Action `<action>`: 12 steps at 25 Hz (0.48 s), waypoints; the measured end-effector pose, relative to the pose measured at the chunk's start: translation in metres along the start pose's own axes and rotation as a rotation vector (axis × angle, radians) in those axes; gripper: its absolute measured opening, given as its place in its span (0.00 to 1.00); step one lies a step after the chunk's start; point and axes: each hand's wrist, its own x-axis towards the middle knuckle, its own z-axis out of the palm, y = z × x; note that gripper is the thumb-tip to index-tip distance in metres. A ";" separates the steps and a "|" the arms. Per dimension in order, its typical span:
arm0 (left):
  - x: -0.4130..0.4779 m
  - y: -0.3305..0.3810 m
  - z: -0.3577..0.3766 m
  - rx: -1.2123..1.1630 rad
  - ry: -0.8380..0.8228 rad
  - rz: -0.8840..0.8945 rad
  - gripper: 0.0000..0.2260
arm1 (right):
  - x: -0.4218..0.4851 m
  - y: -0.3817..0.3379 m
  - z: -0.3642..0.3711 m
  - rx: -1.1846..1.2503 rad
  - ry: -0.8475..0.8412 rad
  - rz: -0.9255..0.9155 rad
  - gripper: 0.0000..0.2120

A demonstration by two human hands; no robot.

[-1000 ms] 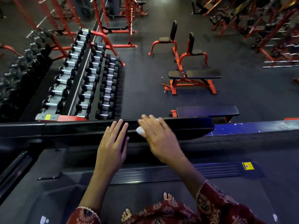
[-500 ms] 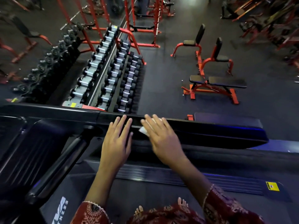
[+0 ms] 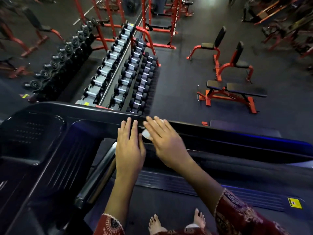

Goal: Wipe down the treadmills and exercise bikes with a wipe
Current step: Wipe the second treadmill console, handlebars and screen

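As right hand presses wipe on rail, left hand flat.

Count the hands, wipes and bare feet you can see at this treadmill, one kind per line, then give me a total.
Hands: 2, the left hand and the right hand, both on the treadmill rail
Wipes: 1, the white wipe under the right hand's fingers
Bare feet: 2, the left foot and the right foot
Total: 5
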 end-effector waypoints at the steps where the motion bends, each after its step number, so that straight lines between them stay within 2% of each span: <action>1: 0.000 0.000 0.000 -0.015 0.002 -0.007 0.21 | -0.010 0.008 -0.002 0.001 0.004 0.017 0.22; 4: 0.001 0.002 0.002 -0.065 -0.001 -0.019 0.21 | -0.002 0.013 -0.006 -0.130 0.019 0.245 0.19; 6: 0.001 0.000 0.002 -0.087 -0.010 -0.013 0.21 | 0.036 0.000 -0.005 -0.063 -0.015 0.307 0.14; 9: -0.002 -0.001 0.000 -0.125 -0.028 -0.008 0.21 | 0.059 -0.012 -0.002 -0.022 -0.112 0.139 0.19; 12: -0.007 0.003 0.003 -0.072 -0.015 0.054 0.21 | 0.007 0.009 -0.004 -0.094 0.003 0.029 0.22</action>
